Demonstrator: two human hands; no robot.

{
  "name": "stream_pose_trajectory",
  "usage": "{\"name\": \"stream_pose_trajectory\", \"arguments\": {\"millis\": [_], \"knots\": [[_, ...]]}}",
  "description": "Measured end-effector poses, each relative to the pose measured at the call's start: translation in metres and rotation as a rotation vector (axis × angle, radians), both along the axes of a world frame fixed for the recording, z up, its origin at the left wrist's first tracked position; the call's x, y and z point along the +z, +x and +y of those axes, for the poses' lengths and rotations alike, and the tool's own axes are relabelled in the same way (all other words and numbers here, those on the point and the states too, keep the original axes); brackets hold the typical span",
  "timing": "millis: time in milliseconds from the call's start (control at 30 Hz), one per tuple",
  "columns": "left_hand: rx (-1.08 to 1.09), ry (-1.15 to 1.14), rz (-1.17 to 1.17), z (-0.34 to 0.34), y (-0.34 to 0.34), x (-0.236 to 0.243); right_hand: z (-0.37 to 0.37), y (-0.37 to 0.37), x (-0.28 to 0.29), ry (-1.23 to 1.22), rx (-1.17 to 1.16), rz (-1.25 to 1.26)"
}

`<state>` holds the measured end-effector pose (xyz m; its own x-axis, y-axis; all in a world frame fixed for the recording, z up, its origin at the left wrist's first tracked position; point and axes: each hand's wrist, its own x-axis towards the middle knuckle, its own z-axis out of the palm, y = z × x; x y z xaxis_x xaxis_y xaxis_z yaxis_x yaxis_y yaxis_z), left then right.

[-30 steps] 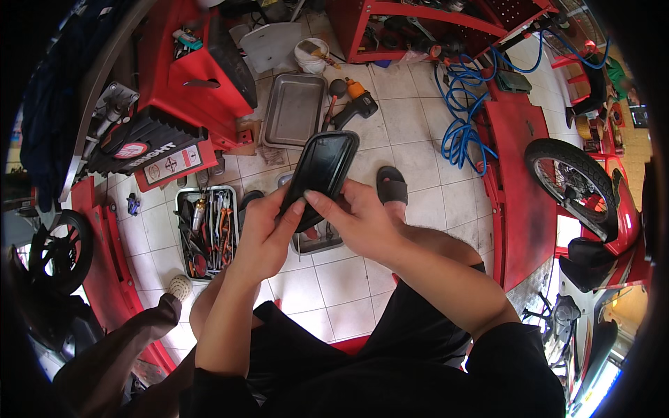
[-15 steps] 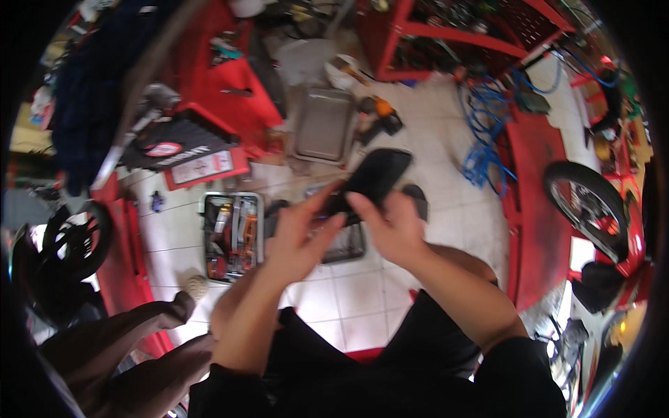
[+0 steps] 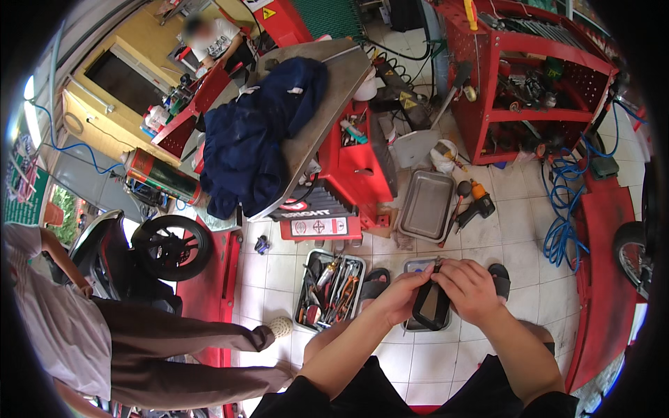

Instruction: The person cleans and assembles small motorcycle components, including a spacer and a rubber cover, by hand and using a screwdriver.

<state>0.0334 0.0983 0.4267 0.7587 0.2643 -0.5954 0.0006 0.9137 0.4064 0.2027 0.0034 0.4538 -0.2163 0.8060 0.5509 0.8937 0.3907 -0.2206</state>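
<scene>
Between my two hands is a black-rimmed oblong part (image 3: 433, 306) with a brownish-grey face, its exact kind unclear. Its wide end points down toward me, and its narrow end lies at my fingertips. My left hand (image 3: 403, 298) grips it from the left side with the thumb along the top. From the right, the fingers of my right hand (image 3: 468, 287) close over its upper end and hide much of it. Below sits a small metal tray (image 3: 448, 324) on the floor between my feet, largely covered by my hands. A tool tray (image 3: 363, 273) full of pliers and other hand tools stands to its left.
Farther off lie an empty metal pan (image 3: 426, 202) and a black-and-orange power tool (image 3: 478, 203). Dark blue cloth (image 3: 258, 132) covers a metal bench. A red tool cart (image 3: 488, 90), blue hose (image 3: 563, 216) and red lift platform (image 3: 603, 279) are rightward. A person in brown trousers (image 3: 188, 327) stands left.
My view has swung left, bringing the bench and standing person further in. The black part has turned from pointing up and away to pointing down toward me, and its brownish face now shows.
</scene>
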Motion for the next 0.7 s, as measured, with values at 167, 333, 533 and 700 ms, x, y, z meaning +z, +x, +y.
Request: {"name": "stream_pose_trajectory", "arguments": {"millis": [167, 333, 533, 700], "knots": [[0.054, -0.037, -0.016, -0.001, -0.001, -0.002, -0.002, 0.001, 0.000, 0.008, -0.012, -0.052], [0.160, -0.003, -0.032, -0.001, -0.005, -0.010, -0.001, 0.006, 0.002, 0.013, -0.002, -0.089], [0.220, -0.013, -0.038, 0.005, -0.004, -0.004, -0.002, 0.022, 0.012, -0.238, 0.079, -0.128], [0.243, 0.077, -0.012, 0.005, -0.014, -0.016, 0.003, 0.021, 0.011, -0.311, 0.152, -0.018]]}}
